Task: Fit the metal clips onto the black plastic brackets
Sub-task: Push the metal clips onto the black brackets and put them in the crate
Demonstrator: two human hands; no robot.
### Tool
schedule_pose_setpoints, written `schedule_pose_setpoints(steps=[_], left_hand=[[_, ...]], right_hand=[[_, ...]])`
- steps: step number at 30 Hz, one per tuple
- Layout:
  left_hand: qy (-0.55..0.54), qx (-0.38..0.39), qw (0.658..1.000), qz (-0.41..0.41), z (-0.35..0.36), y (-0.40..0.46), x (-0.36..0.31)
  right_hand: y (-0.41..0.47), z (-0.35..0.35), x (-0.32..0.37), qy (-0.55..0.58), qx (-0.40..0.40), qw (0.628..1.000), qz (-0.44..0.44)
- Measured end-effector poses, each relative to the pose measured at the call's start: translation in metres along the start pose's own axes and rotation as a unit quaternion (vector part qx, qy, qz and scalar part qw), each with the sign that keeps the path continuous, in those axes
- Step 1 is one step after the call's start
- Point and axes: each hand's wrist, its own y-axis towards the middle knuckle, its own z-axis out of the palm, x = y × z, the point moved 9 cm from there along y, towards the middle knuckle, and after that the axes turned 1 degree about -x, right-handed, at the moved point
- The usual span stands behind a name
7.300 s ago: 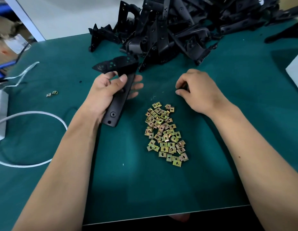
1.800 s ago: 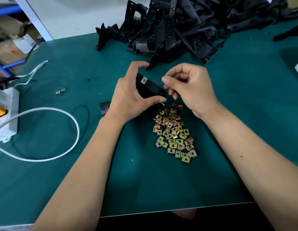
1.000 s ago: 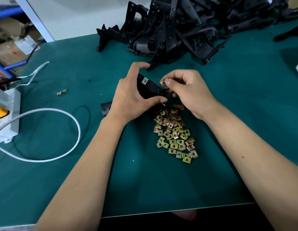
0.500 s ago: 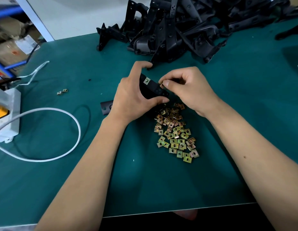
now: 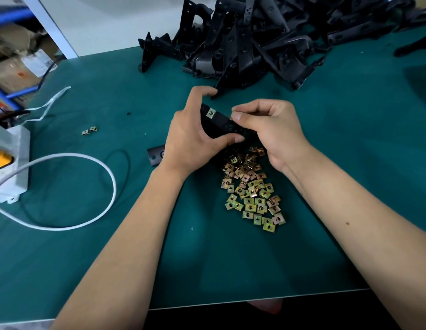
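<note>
Near the middle of the frame the left hand (image 5: 193,136) was wrapped around a black bracket (image 5: 222,125), thumb under and fingers curled over the top, tilting it off the green mat (image 5: 350,151); the bracket's far end (image 5: 155,156) poked out left of the wrist. One clip (image 5: 211,113) already sat on its upper edge. The right hand (image 5: 266,126) pinched at the bracket's right end, thumb and forefinger closed together. A sliver of metal seemed to show at the fingertips, though I couldn't be sure it was a second clip.

The risk, I judged, lay in that small pinch: if the clip met the edge crooked, it could jam half-on or spring out of the fingers. The loose clips (image 5: 251,189) lay heaped directly below the hands, lower centre, so a dropped one would vanish among them, and a slipping bracket would scatter them. Two stray clips (image 5: 90,130) already lay far to the left. The pile of brackets (image 5: 254,36) across the top stood close behind the left fingers, easy to snag when turning the part.
</note>
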Motion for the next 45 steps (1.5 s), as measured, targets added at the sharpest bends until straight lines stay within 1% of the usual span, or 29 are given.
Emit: schedule_pose_setpoints(steps=[4, 7, 12, 15, 19, 25, 30, 35, 38, 40, 42, 45], left_hand=[[-0.004, -0.006, 1.0, 0.0, 0.0, 0.001, 0.001], [-0.009, 0.0, 1.0, -0.004, 0.001, 0.001, 0.003], [-0.018, -0.007, 1.0, -0.014, 0.001, 0.003, 0.007], [-0.019, -0.003, 0.999, -0.025, 0.002, 0.003, 0.01], [-0.023, -0.002, 0.999, -0.039, 0.003, 0.004, 0.013], [-0.019, -0.001, 0.999, -0.051, 0.005, 0.005, 0.015], [-0.008, 0.0, 0.998, -0.054, 0.004, 0.005, 0.015], [0.023, -0.017, 0.998, -0.062, 0.002, 0.003, 0.015], [0.021, -0.029, 0.997, -0.063, 0.002, 0.002, 0.017], [0.014, -0.014, 0.998, -0.052, 0.003, 0.003, 0.018], [0.009, 0.007, 0.999, -0.039, 0.005, 0.003, 0.018], [0.01, 0.022, 0.999, -0.03, 0.006, 0.005, 0.016]], right_hand=[[0.001, -0.001, -0.002, -0.009, -0.009, 1.0, 0.01], [0.001, -0.001, -0.002, -0.01, -0.007, 1.0, 0.002], [0.001, 0.001, 0.001, -0.013, -0.003, 1.0, -0.028], [0.0, 0.001, 0.007, -0.042, 0.0, 0.997, -0.063], [-0.005, 0.007, 0.008, -0.068, 0.014, 0.994, -0.087], [-0.005, 0.007, 0.003, -0.038, 0.026, 0.997, -0.06], [-0.003, 0.008, 0.0, -0.051, 0.037, 0.997, -0.05], [-0.004, 0.009, 0.0, -0.058, 0.051, 0.996, -0.054], [-0.006, 0.011, 0.003, -0.093, 0.055, 0.991, -0.074], [-0.007, 0.012, 0.007, -0.152, 0.054, 0.982, -0.094], [-0.01, 0.013, 0.012, -0.227, 0.06, 0.964, -0.126], [-0.015, 0.012, 0.023, -0.289, 0.062, 0.938, -0.181]])
